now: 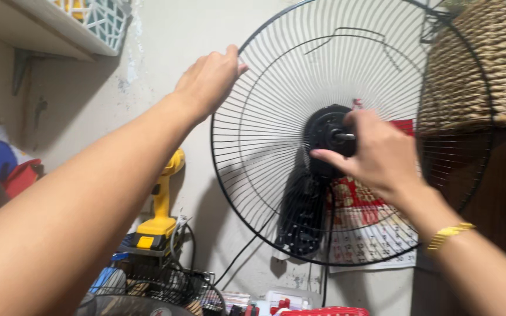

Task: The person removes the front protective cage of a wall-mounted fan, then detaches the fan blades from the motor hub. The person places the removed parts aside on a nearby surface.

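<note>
A black wire fan guard (265, 117) stands upright against the wall, with the black motor hub (323, 131) and its metal shaft (345, 137) at its centre. My left hand (209, 79) grips the guard's upper left rim. My right hand (379, 152) is at the hub, fingers curled around the part by the shaft. A gold bracelet (449, 233) sits on my right wrist. No fan blades are visible on the shaft.
A yellow cordless drill (162, 205) stands on a wire basket (165, 281) at lower left. A wall calendar (370, 234) hangs behind the fan. A woven basket (487, 58) sits at upper right, a shelf (48, 29) at upper left.
</note>
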